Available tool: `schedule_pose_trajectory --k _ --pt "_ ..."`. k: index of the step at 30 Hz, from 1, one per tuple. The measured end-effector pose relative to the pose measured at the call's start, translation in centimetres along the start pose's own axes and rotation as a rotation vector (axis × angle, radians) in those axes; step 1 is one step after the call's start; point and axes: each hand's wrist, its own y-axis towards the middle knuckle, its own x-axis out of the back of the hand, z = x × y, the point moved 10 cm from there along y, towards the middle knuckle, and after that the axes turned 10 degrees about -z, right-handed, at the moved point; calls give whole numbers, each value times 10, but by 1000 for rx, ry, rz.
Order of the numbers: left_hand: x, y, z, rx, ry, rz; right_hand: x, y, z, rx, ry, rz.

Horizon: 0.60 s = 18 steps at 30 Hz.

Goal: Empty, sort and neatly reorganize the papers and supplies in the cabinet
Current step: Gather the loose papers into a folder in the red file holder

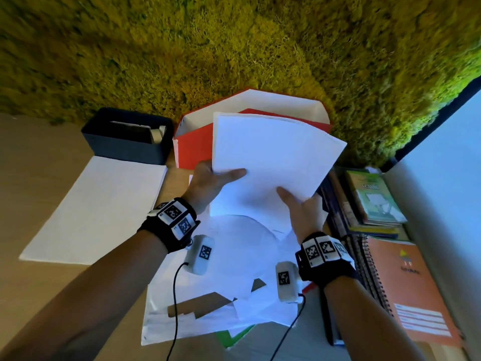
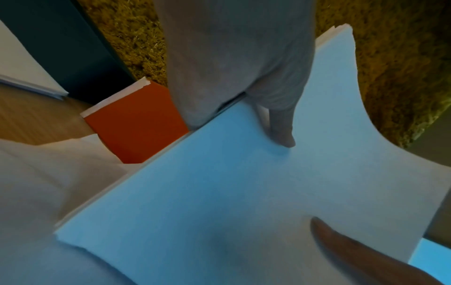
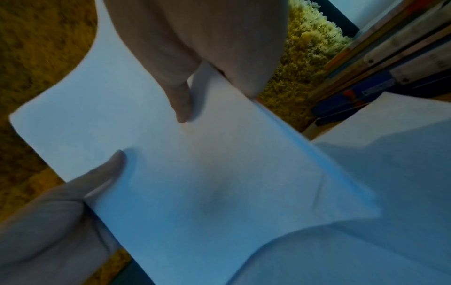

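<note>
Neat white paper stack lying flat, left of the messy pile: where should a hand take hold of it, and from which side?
The flat paper stack lies with its near short edge free toward the person, while the dark box closes off the far end. Probably best to slide fingers under a long edge near the middle, thumb on top. Both hands, left hand and right hand, now grip the held sheets.

The left hand (image 2: 234,63) holds a sheaf of white paper (image 2: 219,202) by its edge, thumb (image 2: 280,131) pressed flat on the top sheet and palm wrapped over the side. The right hand's thumb (image 2: 341,248) lies on the same sheet near the lower right. Behind the grip stand an orange folder (image 2: 136,123), a dark box (image 2: 73,48) and mossy green wall (image 2: 395,63), with wooden table (image 2: 31,119) at left.
</note>
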Motion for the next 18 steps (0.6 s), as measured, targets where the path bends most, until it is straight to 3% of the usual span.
schedule_pose_trajectory --k 4,6,10,14,18 --pt "-2 -3 -6 -24 -26 -26 4 8 6 71 30 2" --pt "2 -4 7 -38 54 -51 3 9 -10 16 -16 40" --pt "19 -11 28 -52 241 -229 -3 13 -28 -6 -137 121" --pt "36 -17 2 -157 201 -326 -28 12 0 161 -168 171" --pt "72 -21 -31 -211 191 -375 -63 -10 37 252 -39 191"
